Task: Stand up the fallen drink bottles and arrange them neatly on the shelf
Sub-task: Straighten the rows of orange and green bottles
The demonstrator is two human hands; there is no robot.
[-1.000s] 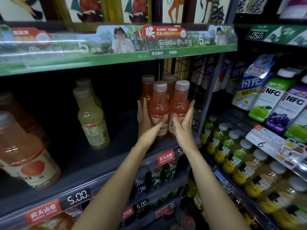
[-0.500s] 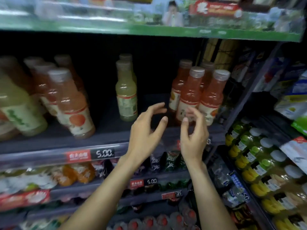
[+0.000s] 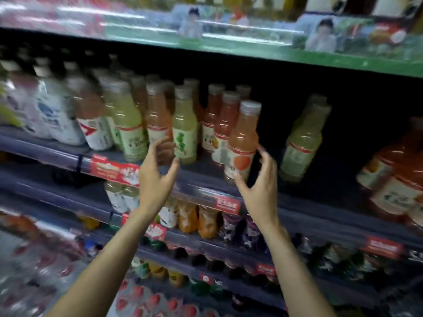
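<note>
The frame is blurred by head motion. A dark shelf [image 3: 206,177] carries upright juice bottles. An orange bottle [image 3: 242,143] stands at the front of its row, leaning a little right. My right hand [image 3: 258,186] is open just below and beside it, fingers curved, not gripping. My left hand [image 3: 158,175] is open in front of a pale green bottle [image 3: 185,131] and an orange one [image 3: 158,120], holding nothing. A lone green bottle [image 3: 302,143] stands tilted to the right, with a gap between it and the orange row. Large orange bottles [image 3: 398,177] sit at the far right.
White-labelled bottles [image 3: 52,115] fill the shelf's left end. A green and red banner [image 3: 229,40] edges the shelf above. Lower shelves hold more bottles [image 3: 194,216] behind red price tags [image 3: 226,204]. Dark open shelf space lies right of the lone green bottle.
The view has swung left, so the orange trio is now at far right. Both hands have left that group and hover open before bottles further left.
</note>
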